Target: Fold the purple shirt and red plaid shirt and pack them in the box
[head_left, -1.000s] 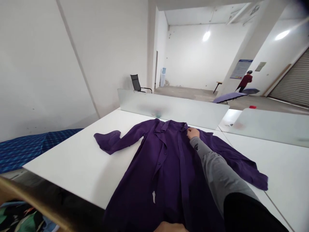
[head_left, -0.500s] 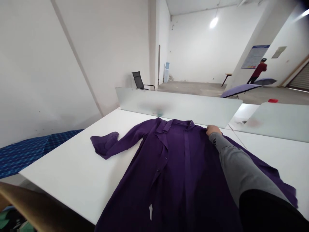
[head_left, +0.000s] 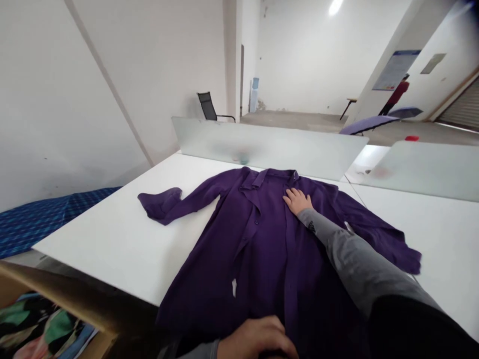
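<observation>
A purple button-up shirt (head_left: 269, 239) lies spread on the white table (head_left: 112, 234), its collar toward the glass divider and its front partly open. Its left-side sleeve is bent at the cuff, while the other sleeve stretches out to the right. My right hand (head_left: 298, 201) rests flat on the upper front beside the collar, fingers spread, holding nothing. At the bottom edge of the view, my left hand (head_left: 258, 339) is over the lower shirt with curled fingers. The fingertips and whatever is in them are hidden.
A frosted glass divider (head_left: 262, 144) runs along the table's far edge. At lower left stands a cardboard box (head_left: 101, 344) of clothes, with blue patterned cloth (head_left: 56, 214) beyond. Farther back are a chair (head_left: 207, 105), open umbrellas (head_left: 370, 123) and a person (head_left: 396, 97).
My right hand has moved left from the shirt's shoulder onto its front, and its grip has opened. My left hand has come into view at the bottom. The right sleeve lies differently.
</observation>
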Demonstrator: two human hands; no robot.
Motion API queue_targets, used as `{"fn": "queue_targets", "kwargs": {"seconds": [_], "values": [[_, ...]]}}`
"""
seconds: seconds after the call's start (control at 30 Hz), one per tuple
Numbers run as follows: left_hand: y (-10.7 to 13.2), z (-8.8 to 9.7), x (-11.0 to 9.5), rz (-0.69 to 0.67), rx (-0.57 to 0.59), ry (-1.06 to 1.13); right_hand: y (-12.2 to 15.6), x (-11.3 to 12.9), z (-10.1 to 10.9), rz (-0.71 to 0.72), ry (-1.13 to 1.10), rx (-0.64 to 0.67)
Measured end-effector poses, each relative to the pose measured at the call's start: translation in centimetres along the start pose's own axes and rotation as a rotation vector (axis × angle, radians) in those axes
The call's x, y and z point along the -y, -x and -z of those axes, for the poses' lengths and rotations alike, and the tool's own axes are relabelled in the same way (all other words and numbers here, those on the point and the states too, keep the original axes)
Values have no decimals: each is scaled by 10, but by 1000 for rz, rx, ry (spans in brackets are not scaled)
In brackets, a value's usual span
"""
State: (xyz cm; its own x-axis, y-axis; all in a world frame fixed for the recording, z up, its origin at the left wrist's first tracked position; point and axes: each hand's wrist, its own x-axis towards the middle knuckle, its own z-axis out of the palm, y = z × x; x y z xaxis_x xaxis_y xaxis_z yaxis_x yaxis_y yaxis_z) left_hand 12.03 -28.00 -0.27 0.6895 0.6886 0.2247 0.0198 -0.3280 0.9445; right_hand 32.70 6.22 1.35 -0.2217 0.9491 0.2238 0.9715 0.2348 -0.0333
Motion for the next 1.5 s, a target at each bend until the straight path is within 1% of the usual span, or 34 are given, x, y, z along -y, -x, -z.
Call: {"fn": "queue_targets", "kwargs": {"seconds": [0.03, 0.1, 0.2, 0.27, 0.33, 0.4, 0.47, 0.53, 0.6, 0.67, 0.73, 0.8, 0.83, 0.9, 0.97, 1.0, 1.07, 1.1, 1.17, 1.2, 1.23, 1.27, 1.33, 1.37, 1.4, 1.43, 1.47, 1.5], "values": [[1, -2, -2, -29, -45, -19, 6, 7, 1, -8, 2, 32], [3, -7, -6, -58, -129, -43, 17, 17, 11, -27, 2, 57], [5, -13, -10, -60, -215, -52, 40, 25, 39, -16, 10, -2], [7, -17, -12, -74, -246, -96, 64, 24, 57, -32, 12, -22], [8, -22, -13, -77, -260, -146, 93, 15, 67, -86, 15, 6], [12, -28, -15, -52, -262, -169, 123, -1, 66, -161, 18, 28], [17, -33, -15, -15, -247, -157, 148, -21, 57, -221, 26, 21], [23, -39, -12, 31, -179, -134, 167, -38, 44, -226, 53, -2], [30, -44, -6, 91, -93, -112, 179, -46, 32, -192, 84, -19], [36, -48, 1, 176, -70, -118, 183, -48, 25, -170, 96, -36], [44, -50, 6, 252, -104, -181, 183, -46, 23, -168, 87, -53], [51, -51, 5, 301, -101, -271, 181, -43, 24, -164, 71, -73], [54, -50, 1, 316, -74, -314, 180, -43, 25, -159, 59, -80], [57, -45, -14, 324, -9, -385, 179, -47, 30, -159, 25, -95], [54, -35, -35, 293, -8, -452, 179, -56, 37, -237, 0, -140], [49, -28, -44, 266, -47, -490, 180, -62, 40, -309, -3, -168], [31, -9, -56, 216, -175, -565, 182, -75, 47, -473, 11, -198], [17, 3, -55, 204, -242, -598, 183, -81, 50, -535, 21, -192], [-20, 31, -43, 239, -354, -666, 186, -92, 56, -596, 27, -167], [-41, 45, -32, 280, -396, -698, 187, -96, 59, -601, 25, -180], [-64, 58, -20, 344, -448, -756, 188, -99, 62, -593, 21, -216], [-88, 70, -7, 370, -485, -798, 189, -101, 65, -571, 11, -264], [-133, 88, 16, 388, -530, -870, 190, -104, 71, -475, -40, -343], [-153, 94, 25, 378, -537, -899, 190, -104, 72, -408, -72, -353], [-171, 98, 32, 367, -535, -925, 190, -104, 73, -348, -100, -334], [-188, 101, 37, 357, -527, -949, 191, -102, 72, -309, -115, -288], [-203, 102, 41, 355, -519, -969, 191, -100, 70, -298, -108, -222], [-216, 104, 45, 366, -516, -985, 191, -98, 68, -317, -83, -145]]}}
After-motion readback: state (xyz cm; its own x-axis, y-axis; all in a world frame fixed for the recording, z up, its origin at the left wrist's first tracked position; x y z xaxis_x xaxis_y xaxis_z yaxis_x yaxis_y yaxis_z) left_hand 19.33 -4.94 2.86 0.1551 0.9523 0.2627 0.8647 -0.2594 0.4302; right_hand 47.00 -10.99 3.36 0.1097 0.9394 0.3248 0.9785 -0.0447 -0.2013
